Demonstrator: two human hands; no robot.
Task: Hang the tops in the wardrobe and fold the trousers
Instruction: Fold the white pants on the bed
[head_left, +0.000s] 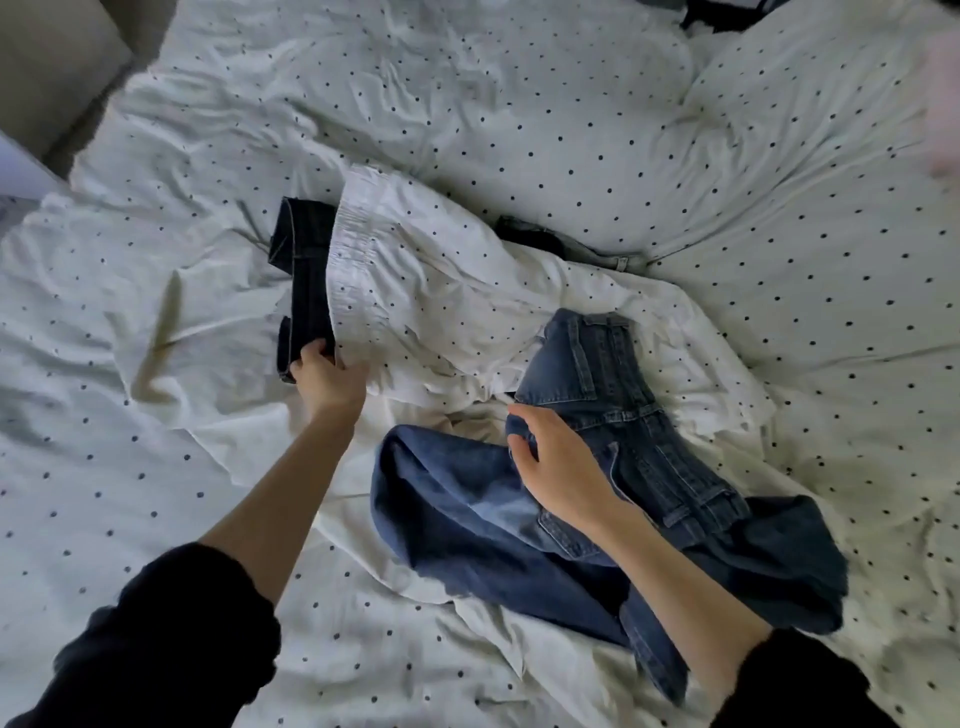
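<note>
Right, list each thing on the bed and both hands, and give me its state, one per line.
Dark jeans: partly tucked under a duvet fold, gripped by the left hand.
Blue jeans: unfolded, crumpled on the duvet.
Left hand: gripping the dark jeans' lower end.
Right hand: fingers curled into the blue jeans' fabric.
Duvet: rumpled, one fold lying over the dark jeans.
Dark garment: mostly hidden in a duvet crease.
</note>
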